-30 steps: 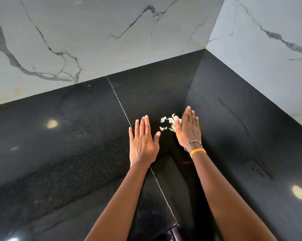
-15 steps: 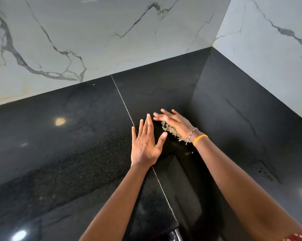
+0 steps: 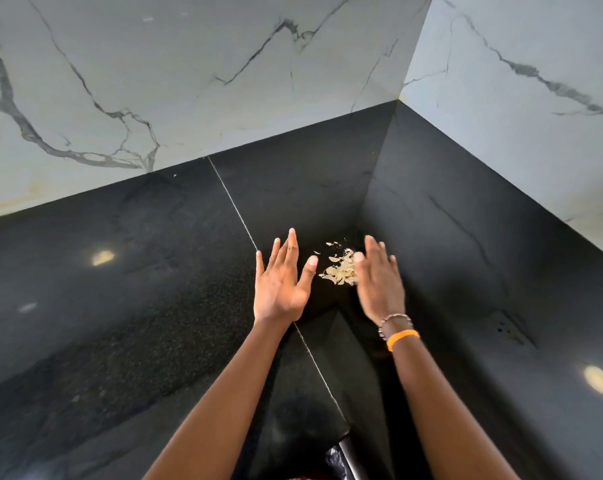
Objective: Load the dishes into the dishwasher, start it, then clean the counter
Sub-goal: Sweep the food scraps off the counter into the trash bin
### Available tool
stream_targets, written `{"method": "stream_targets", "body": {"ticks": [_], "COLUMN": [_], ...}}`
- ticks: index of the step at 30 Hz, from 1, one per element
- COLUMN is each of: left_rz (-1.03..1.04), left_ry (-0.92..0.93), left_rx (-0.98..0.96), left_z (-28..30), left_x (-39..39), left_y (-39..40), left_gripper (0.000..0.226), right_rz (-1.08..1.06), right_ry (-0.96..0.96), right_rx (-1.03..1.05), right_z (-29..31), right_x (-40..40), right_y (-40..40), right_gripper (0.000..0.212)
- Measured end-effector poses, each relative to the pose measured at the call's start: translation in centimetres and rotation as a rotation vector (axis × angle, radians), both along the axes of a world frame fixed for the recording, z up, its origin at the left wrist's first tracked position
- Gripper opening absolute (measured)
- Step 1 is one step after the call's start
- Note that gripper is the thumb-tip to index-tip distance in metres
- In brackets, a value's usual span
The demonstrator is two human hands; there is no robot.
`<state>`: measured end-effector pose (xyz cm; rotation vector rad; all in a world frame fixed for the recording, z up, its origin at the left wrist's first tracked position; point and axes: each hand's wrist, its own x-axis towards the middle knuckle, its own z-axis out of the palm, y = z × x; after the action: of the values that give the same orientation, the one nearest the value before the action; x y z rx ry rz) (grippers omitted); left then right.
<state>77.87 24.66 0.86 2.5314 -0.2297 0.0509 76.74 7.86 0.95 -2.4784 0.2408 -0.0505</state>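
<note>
Lying in a small loose heap on the black desk (image 3: 154, 306), the pale scraps (image 3: 340, 271) sit close to the inner corner where two runs of the polished dark stone meet. The right hand (image 3: 379, 282) is just beside the heap on its right, touching or nearly touching its edge, its fingers (image 3: 371, 245) straight and together, holding nothing. The left hand (image 3: 281, 282) is near the heap on its left, apart from it, palm turned toward it, its fingers (image 3: 291, 244) spread and straight, also holding nothing. A beaded bracelet (image 3: 395, 320) and an orange band (image 3: 402, 337) circle the right wrist. A thin pale seam (image 3: 237, 209) runs across the desk from the back wall toward the person, passing under the left hand. The glossy stone reflects round ceiling lights (image 3: 598, 380) on the right and left. Behind it rise white marble walls (image 3: 189, 81) with grey veins, meeting in a corner at upper right.
</note>
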Motion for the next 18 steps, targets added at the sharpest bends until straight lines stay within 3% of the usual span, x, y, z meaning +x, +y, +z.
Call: {"method": "stream_targets", "body": {"ticks": [2,5,6,10,12,14,18], "left_rz": [0.001,0.015,0.004,-0.128,-0.228,-0.286,-0.276], "left_ry": [-0.002,0.051,0.108,0.327,0.330,0.316,0.238], "left_rx": [-0.064,-0.133,-0.126,-0.018,0.056,0.090,0.054], "left_z": [0.2,0.9,1.4,3.4,3.7,3.7,3.4], "left_x": [-0.2,0.3,0.6,1.8,1.9,1.7,1.6], "left_y": [0.0,0.2,0.3,0.2,-0.7,-2.1,-3.3], "left_gripper": [0.073,0.058,0.061,0.097,0.106,0.103,0.074], "right_rz": [0.074,-0.054,-0.108,0.004,0.134,0.227,0.281], "right_ry": [0.017,0.005,0.007,0.279,0.401,0.425,0.405], "right_rx": [0.053,0.596,0.613,0.036,-0.072,-0.109,-0.163], "right_z": [0.1,1.8,2.3,4.2,4.7,4.6,4.5], "right_x": [0.4,1.0,1.0,0.7,0.5,0.8,2.2], "right_y": [1.9,1.7,0.8,-2.6,-2.4,-1.3,0.1], "right_gripper": [0.060,0.050,0.050,0.071,0.090,0.097,0.078]}}
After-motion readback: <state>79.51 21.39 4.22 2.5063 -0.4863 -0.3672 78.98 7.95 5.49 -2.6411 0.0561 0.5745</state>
